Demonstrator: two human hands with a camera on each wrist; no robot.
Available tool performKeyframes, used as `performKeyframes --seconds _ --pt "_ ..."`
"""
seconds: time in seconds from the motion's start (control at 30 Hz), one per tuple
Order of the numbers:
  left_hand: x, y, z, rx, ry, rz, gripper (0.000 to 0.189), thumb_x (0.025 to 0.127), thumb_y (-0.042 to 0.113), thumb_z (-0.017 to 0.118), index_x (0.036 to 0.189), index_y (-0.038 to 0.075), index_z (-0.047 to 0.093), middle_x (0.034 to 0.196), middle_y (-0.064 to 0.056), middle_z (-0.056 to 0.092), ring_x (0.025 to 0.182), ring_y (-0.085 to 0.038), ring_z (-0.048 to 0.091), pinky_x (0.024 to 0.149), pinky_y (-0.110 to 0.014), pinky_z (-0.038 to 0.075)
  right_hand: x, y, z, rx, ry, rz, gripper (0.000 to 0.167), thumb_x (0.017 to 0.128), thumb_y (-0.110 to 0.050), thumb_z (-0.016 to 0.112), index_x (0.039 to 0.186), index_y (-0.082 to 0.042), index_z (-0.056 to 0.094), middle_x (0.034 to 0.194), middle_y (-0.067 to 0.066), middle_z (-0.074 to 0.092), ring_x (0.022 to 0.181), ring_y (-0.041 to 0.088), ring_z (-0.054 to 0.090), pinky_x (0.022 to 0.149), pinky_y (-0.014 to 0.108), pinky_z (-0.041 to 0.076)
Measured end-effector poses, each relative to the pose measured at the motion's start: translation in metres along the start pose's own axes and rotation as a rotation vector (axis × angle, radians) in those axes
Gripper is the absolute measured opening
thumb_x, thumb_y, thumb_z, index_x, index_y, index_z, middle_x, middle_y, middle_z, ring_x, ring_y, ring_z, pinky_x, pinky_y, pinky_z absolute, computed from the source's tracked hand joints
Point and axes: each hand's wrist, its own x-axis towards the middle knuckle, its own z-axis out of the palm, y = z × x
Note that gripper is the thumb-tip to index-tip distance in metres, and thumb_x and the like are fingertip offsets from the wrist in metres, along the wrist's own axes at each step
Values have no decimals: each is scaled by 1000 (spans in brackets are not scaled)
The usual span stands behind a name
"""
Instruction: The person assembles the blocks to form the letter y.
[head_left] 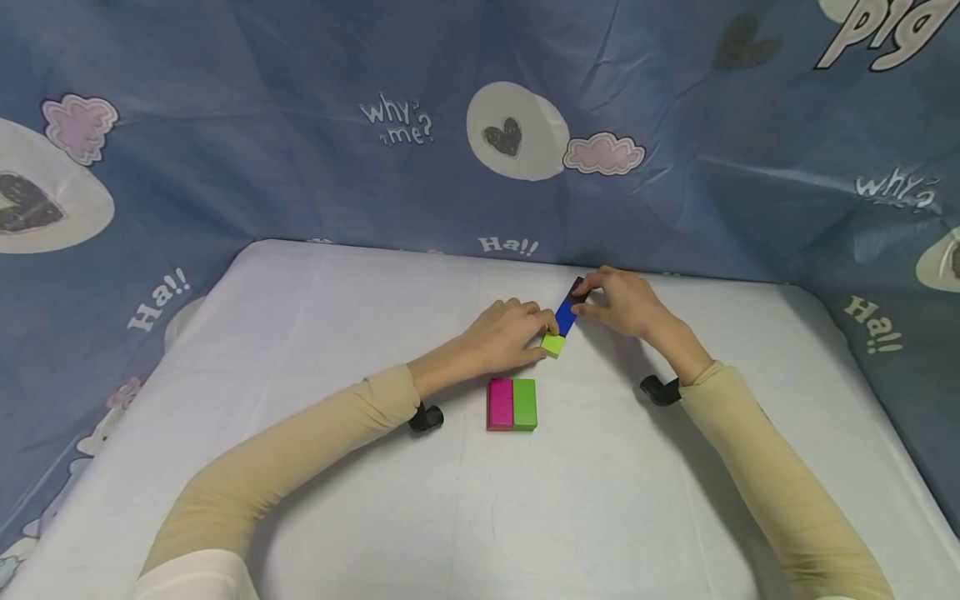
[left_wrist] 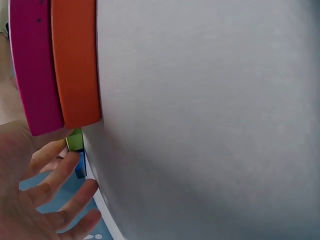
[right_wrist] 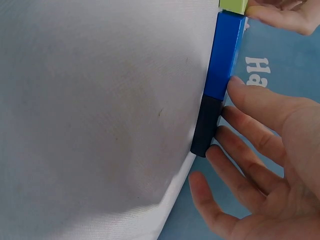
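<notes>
A lime green block (head_left: pixel 552 345), a blue block (head_left: pixel 566 318) and a black block (head_left: pixel 578 284) lie end to end in a slanting row near the table's back edge. My left hand (head_left: pixel 506 335) pinches the lime block, thumb on the near side and index finger at the far side. At the row's other end, my right hand (head_left: pixel 627 302) has its index finger over the black block and its thumb along the blue block's side. In the right wrist view, the right hand's other fingers (right_wrist: pixel 235 175) spread loosely beside the black block.
A magenta block (head_left: pixel 501 403) and a green block (head_left: pixel 525 403) sit side by side nearer the front. Under the magenta one is an orange block (left_wrist: pixel 76 65). A printed blue cloth (head_left: pixel 420 192) rises behind the white table (head_left: pixel 615 492).
</notes>
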Motion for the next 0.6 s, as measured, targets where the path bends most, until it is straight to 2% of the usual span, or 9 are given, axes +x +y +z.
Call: performKeyframes --seconds 0.13,0.6 --pt "1 0 0 32 2 -5 34 102 37 75 132 23 70 123 -4 75 104 -27 69 92 -44 57 -1 0 -1 -4 -3 5 34 100 -27 78 126 -6 77 129 19 73 122 41 68 104 58 53" --pt "1 0 0 31 13 -22 32 103 35 73 132 22 69 117 -3 77 98 -25 67 88 -42 54 0 2 0 -12 -9 -4 35 100 -27 78 127 -5 76 130 19 72 124 41 67 107 59 52"
